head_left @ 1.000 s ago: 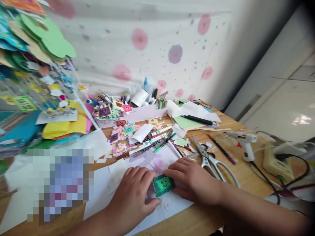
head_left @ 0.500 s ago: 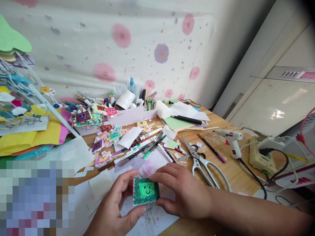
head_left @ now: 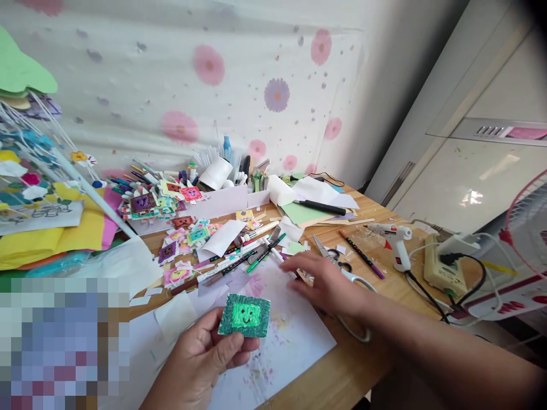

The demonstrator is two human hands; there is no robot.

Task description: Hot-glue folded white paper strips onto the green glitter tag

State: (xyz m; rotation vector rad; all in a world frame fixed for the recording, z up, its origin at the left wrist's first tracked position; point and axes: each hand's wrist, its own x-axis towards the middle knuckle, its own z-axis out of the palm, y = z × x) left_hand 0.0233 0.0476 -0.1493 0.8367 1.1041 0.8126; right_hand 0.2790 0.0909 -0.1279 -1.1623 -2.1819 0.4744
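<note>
My left hand (head_left: 200,359) pinches a small card (head_left: 247,316) at its lower edge, thumb in front. The card has a dark green border and a bright green middle with a drawn smiling face. My right hand (head_left: 322,282) is off the card, its fingers apart and reaching over the ends of some pens, with nothing seen in them. Partly hidden under that hand and forearm are large silver-handled scissors (head_left: 362,336). Smaller black-handled scissors (head_left: 333,254) lie just beyond. A green marker (head_left: 265,252) rests on the pen pile. White paper (head_left: 294,347) with colour smudges lies beneath my hands.
Small painted face cards (head_left: 199,233) and paper scraps are heaped at the back left. Behind them stands a white box (head_left: 226,202) of pens. A glue gun (head_left: 397,245) and a power strip (head_left: 444,273) with cords sit at the right. A purple-ended pen (head_left: 363,256) lies nearby.
My right hand has let go of the card and moved right and up to the pens and scissors. My left hand keeps the card, now tilted and slightly higher and further left.
</note>
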